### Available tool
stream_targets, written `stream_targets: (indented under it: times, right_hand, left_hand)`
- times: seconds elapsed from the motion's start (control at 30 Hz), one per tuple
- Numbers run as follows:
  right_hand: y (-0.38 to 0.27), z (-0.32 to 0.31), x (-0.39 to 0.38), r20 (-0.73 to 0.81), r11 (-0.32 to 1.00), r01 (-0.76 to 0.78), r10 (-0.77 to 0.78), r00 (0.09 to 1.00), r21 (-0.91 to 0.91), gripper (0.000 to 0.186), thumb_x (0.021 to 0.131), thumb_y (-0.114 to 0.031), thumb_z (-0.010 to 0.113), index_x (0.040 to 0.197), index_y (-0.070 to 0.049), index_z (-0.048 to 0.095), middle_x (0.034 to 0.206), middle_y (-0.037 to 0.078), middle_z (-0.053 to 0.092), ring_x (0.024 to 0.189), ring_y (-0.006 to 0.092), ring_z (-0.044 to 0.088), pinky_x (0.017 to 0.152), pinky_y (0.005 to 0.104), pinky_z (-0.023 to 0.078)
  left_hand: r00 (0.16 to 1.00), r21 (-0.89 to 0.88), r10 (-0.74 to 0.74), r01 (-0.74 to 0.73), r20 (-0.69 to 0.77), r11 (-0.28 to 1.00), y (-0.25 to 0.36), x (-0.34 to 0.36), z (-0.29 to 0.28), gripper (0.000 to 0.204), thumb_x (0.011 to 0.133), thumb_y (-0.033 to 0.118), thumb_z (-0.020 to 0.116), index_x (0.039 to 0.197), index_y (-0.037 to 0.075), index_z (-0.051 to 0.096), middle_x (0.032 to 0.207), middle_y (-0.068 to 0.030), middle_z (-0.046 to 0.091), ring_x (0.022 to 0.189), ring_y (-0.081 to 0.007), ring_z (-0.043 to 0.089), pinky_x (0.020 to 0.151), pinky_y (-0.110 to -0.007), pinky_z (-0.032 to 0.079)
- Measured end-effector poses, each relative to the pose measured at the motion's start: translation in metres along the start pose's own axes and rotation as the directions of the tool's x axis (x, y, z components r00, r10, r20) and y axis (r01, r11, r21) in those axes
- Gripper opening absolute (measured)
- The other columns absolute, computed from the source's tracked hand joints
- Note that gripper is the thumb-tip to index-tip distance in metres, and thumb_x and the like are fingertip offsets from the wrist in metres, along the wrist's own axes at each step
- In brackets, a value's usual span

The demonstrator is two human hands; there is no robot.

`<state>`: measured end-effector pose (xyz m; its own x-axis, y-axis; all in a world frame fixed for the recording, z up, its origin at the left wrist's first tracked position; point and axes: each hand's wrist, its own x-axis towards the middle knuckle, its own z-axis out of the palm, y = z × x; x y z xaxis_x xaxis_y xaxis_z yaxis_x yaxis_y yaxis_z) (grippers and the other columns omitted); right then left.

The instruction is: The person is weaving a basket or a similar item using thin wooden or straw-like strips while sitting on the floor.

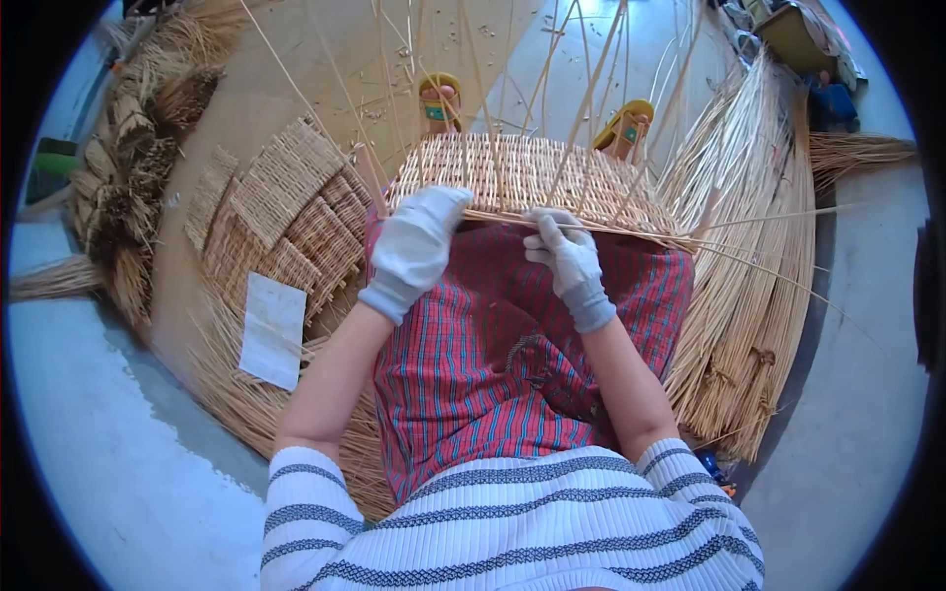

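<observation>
A partly woven wicker panel (pixel 532 177) lies across my lap, with long loose strands standing up from it and fanning away from me. My left hand (pixel 414 241), in a white glove, is closed over its near edge toward the left corner. My right hand (pixel 569 258), also gloved, has its fingers pinched on a thin wicker strand (pixel 650 232) at the middle of that edge. The strand's ends run out past the right corner. A pale wooden piece (pixel 371 179) stands at the panel's left corner. My fingertips are partly hidden behind the edge.
Finished woven panels (pixel 291 187) are piled on the floor at left, beside a white sheet (pixel 272 330). Bundled straw (pixel 128 187) lies beyond them. A long heap of loose strands (pixel 749 286) lies at right. A red checked cloth (pixel 473 345) covers my lap.
</observation>
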<state>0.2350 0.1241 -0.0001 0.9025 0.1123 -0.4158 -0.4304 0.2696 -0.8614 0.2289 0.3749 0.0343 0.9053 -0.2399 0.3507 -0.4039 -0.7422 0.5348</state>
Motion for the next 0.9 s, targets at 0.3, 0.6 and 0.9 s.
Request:
stream_targets:
  times: [0.3,0.6,0.9]
  right_hand:
    - [-0.086,0.026,0.06,0.173,0.477,0.742,-0.775,0.608,-0.471,0.044,0.097,0.001,0.063,0.14,-0.006,0.056,0.123,0.013,0.067,0.118,0.0271,0.063,0.103,0.0377,0.051]
    - [-0.089,0.1,0.025,0.298,0.295,0.795,-0.812,0.501,-0.531,0.057,0.085,0.004,0.067,0.14,-0.012,0.064,0.124,0.019,0.062,0.127,0.0318,0.055,0.112,0.0433,0.044]
    - [-0.041,0.0,0.005,0.453,-0.211,0.439,-0.683,0.573,-0.873,0.07,0.07,-0.034,0.09,0.134,-0.015,0.068,0.126,0.008,0.057,0.124,0.0325,0.052,0.106,0.0479,0.04]
  left_hand:
    - [0.852,0.425,-0.132,-0.113,0.506,0.898,-0.003,0.052,0.016,0.037,0.108,0.035,0.045,0.14,0.025,0.061,0.086,-0.0137,0.071,0.076,-0.0353,0.069,0.069,-0.05,0.054]
    - [0.868,0.387,-0.219,0.034,0.446,0.922,-0.012,0.058,0.015,0.037,0.101,0.026,0.056,0.136,0.034,0.067,0.096,-0.0163,0.074,0.086,-0.0357,0.073,0.078,-0.049,0.057]
    - [0.881,0.324,-0.093,-0.071,0.464,0.943,0.003,0.054,0.018,0.055,0.094,0.039,0.07,0.145,0.026,0.057,0.1,-0.0136,0.071,0.095,-0.0324,0.07,0.082,-0.046,0.055]
